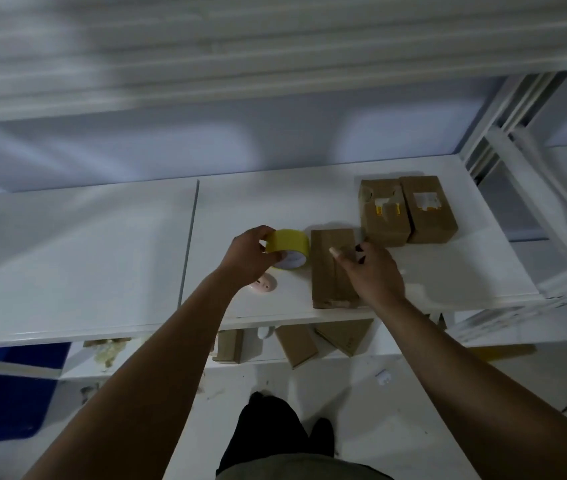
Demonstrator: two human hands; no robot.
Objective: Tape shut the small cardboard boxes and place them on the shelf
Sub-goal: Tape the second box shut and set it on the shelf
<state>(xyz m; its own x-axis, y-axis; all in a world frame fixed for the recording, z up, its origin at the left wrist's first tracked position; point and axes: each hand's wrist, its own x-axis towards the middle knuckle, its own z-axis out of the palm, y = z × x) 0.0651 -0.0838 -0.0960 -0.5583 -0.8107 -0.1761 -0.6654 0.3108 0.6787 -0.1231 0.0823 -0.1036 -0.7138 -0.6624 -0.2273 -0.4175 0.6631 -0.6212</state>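
Left hand [250, 258] curls around the glossy yellow tape roll [289, 244] on the smooth white shelf [102, 258]. Right hand [370, 273] rests on the long matte cardboard box [327, 271] right beside it. Can't tell if its fingers grip that small dark blur [360, 252].

Storeroom: white metal shelving [503, 188], cardboard boxes [406, 209], dusty floor [361, 410].
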